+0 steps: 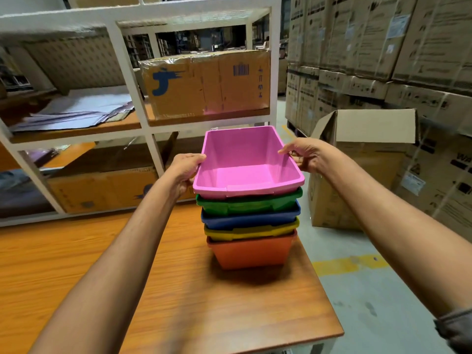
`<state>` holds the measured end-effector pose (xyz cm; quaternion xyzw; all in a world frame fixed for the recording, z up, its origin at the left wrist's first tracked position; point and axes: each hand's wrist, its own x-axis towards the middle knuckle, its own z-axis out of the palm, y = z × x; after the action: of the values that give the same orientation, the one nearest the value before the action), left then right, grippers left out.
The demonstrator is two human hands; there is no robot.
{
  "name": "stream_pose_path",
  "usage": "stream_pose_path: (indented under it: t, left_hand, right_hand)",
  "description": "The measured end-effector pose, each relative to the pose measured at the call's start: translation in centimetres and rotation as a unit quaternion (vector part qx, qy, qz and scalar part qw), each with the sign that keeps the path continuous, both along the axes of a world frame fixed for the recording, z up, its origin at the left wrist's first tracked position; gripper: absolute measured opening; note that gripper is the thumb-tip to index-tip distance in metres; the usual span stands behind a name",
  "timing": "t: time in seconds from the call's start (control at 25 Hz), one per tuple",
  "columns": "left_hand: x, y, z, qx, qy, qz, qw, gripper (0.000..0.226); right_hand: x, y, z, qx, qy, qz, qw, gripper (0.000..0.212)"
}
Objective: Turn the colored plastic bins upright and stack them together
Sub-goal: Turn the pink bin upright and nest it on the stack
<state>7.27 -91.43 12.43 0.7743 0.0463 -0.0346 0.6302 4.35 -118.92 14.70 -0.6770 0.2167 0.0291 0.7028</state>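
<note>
Pink plastic tops the stack: the pink bin (pixel 245 159) sits upright, nested into the green bin (pixel 249 201) beneath it, and its inside shows only bare pink floor and walls. Below the green one come the blue bin (pixel 250 219), the yellow bin (pixel 251 232) and, at the bottom, the orange bin (pixel 251 252), each holding the one above, so that only their rims show, apart from the orange bin's near wall. That makes five bins, one of each colour, all mouth-up in a single stack that leans slightly to the left as it rises. The stack stands on the wooden table (pixel 178 290), close to its right edge.

Two hands are on the pink bin, one on each side. The left hand (pixel 185 172) grips the left rim, thumb on top and fingers curled beneath. The right hand (pixel 305 154) grips the right rim towards its far end, thumb lying along the edge.

Beyond the table stands a white shelf unit (pixel 130 80). Its upper right bay holds one cardboard box (pixel 207 85) with blue print, wrapped in clear film; a second box (pixel 102 190) lies in the lower left bay. A pile of loose papers (pixel 76 108) sits in the upper left bay. On the floor to the right is one open carton (pixel 357 159) with its flap raised; its contents cannot be seen. Stacked cartons (pixel 383 47) fill the far right.
</note>
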Motion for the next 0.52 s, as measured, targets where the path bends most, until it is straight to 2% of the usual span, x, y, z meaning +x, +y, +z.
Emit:
stream_pose_path:
  t: [0.08, 0.28, 0.4, 0.52]
  left_hand:
    - [0.0, 0.0, -0.3, 0.005, 0.005, 0.0, 1.0, 0.025]
    - [0.3, 0.0, -0.2, 0.017, 0.015, 0.007, 1.0, 0.006]
    - [0.5, 0.0, 0.2, 0.017, 0.008, 0.014, 1.0, 0.01]
    - [0.5, -0.2, 1.7, -0.033, -0.002, 0.026, 0.999, 0.016]
  right_hand:
    - [0.0, 0.2, -0.4, -0.018, 0.003, -0.006, 1.0, 0.01]
    - [-0.2, 0.7, -0.2, -0.064, -0.012, -0.019, 0.998, 0.019]
    - [-0.2, 0.8, 0.3, -0.052, -0.016, -0.016, 0.998, 0.022]
    - [0.1, 0.6, 1.7, -0.026, -0.026, -0.01, 0.999, 0.019]
